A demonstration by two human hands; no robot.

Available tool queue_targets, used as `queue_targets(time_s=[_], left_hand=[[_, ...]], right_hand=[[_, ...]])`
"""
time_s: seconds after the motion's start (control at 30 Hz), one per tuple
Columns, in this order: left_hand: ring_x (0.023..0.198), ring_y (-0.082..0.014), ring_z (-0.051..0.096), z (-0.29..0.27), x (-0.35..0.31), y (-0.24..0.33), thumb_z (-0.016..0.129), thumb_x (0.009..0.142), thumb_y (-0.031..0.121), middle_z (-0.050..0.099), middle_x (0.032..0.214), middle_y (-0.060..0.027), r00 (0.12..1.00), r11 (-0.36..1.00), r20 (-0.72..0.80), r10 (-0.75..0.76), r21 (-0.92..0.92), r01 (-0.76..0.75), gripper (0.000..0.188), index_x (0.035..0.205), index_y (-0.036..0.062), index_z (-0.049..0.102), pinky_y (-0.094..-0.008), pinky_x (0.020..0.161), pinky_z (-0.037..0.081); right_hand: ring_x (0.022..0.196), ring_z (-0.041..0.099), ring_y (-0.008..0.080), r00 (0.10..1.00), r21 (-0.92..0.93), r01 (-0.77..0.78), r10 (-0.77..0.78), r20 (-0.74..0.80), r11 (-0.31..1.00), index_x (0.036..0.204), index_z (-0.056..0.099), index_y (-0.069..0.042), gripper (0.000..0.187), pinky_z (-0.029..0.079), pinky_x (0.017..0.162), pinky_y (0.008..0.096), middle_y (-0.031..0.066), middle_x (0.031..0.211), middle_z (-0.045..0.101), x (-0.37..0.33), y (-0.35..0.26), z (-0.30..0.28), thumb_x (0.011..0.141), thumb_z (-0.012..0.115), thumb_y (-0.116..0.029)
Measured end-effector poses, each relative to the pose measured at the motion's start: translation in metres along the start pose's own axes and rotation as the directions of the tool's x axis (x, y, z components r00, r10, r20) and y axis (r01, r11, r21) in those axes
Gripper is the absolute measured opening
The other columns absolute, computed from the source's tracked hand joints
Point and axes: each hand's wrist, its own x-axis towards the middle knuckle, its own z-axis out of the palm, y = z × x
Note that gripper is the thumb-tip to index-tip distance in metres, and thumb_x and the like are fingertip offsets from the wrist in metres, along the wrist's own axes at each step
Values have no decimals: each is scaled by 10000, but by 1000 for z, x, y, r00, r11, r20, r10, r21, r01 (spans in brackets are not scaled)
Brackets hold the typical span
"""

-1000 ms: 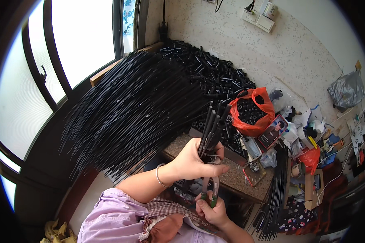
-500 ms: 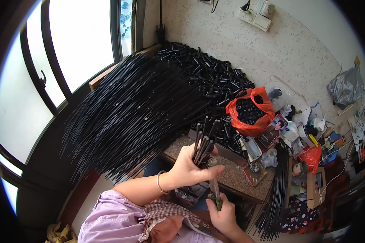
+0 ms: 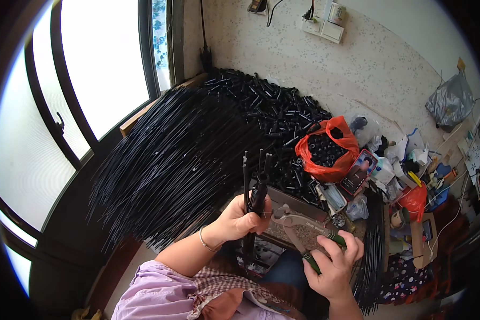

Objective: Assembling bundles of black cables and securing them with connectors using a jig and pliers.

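Note:
My left hand [image 3: 237, 220] is closed around a black tubular part [image 3: 258, 196] and a few thin black rods [image 3: 246, 178], whose ends point up and away from me. What looks like a thin pin or wire sticks out sideways by its fingers. In my right hand [image 3: 333, 269] are pliers [image 3: 307, 222] with green grips, their handles spread apart. The jaws of the pliers are close to the left hand's fingertips; whether they touch the wire is too small to tell.
A large fan of long black rods [image 3: 165, 160] covers the left side of the table. Behind it lies a heap of short black tubes [image 3: 282, 104]. To the right are a red plastic bag [image 3: 344, 165] of black parts, a phone [image 3: 357, 173] and another rod bundle [image 3: 369, 261].
My right hand has moved up and right, and the pliers' handles have spread. The left hand has turned and shifted slightly left; a black tube now stands upright in it with the rods.

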Motion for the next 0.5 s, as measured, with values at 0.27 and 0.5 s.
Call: queue_targets(time_s=[0.27,0.5], left_hand=[[442,-43,336,18,1,9,520,713,365,371,547,23,972,974,-236,-20,215,72,362,799,41,386,-168,396,273],[469,-30,358,16,3,18,528,722,328,404,625,4,993,989,-116,-22,146,39,350,862,41,384,-156,410,299]], right_hand=[[909,420,245,944,-424,259,-321,-81,868,728,578,-17,213,324,754,360,-12,877,516,-1,10,-16,521,589,-68],[621,543,292,777,769,-623,2,629,-145,785,487,39,257,449,500,318,229,838,508,-32,12,24,711,535,-202]])
